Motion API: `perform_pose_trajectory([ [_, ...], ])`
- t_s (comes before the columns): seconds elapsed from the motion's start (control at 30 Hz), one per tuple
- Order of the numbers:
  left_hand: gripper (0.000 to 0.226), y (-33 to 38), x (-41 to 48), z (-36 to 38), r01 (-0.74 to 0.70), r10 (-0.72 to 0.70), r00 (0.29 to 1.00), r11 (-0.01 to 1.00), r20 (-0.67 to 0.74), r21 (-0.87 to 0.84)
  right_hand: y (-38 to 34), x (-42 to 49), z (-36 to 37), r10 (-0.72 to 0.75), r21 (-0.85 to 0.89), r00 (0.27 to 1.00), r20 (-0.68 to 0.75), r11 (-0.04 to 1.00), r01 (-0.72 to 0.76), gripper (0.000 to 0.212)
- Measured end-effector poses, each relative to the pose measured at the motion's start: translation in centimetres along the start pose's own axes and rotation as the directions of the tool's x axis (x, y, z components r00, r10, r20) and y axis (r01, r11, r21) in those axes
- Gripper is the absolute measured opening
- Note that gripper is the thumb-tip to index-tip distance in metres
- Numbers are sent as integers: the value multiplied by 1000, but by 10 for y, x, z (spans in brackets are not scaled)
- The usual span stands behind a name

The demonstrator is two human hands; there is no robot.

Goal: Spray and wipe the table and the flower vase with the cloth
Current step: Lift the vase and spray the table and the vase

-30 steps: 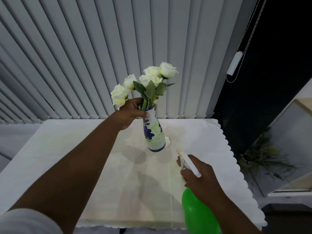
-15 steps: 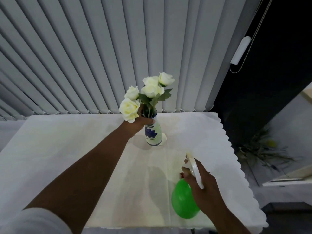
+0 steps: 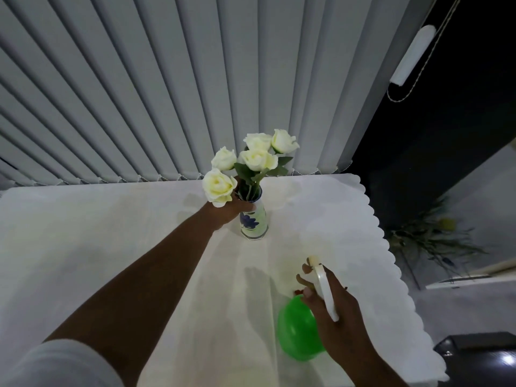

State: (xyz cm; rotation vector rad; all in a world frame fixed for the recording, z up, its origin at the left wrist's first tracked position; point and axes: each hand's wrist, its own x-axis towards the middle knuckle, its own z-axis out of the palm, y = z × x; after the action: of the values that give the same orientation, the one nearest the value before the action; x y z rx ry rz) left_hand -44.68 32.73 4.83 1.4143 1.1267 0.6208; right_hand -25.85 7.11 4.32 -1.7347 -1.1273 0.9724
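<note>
Left hand (image 3: pixel 233 212) has its grip clamped on the flower vase (image 3: pixel 253 223) neck, base at the worktop (image 3: pixel 83 247) — steady it upright. Right hand (image 3: pixel 332 311), its grip wrapped around the green spray bottle (image 3: pixel 297 328), should aim the nozzle just below the left grip — short bursts.

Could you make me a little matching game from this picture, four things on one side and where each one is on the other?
Things:
1. white roses
2. round green spray bottle
3. white vase with blue flower print
4. white cord pull

Places:
A. gripped at the neck by the left hand
B. hanging at upper right by the vertical blinds
C. held in the right hand
D. standing in the vase

Pairs: 1-D, 2-C, 3-A, 4-B
</note>
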Motion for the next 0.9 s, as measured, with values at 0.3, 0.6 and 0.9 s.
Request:
perform_pose_trajectory([
  [0.3,64,-9,8,-2,11,-11,1000,1000,15,20,-3,8,4,32,47,999,3,998,-32,46],
  [0.6,53,-33,-37,2,108,-162,952,971,-259,-212,-28,11,20,-75,-82,997,8,994,75,37],
  [0.9,96,-110,-180,-4,70,-92,994,957,66,282,-73,34,101,-203,-107,959,197,968,227,54],
])
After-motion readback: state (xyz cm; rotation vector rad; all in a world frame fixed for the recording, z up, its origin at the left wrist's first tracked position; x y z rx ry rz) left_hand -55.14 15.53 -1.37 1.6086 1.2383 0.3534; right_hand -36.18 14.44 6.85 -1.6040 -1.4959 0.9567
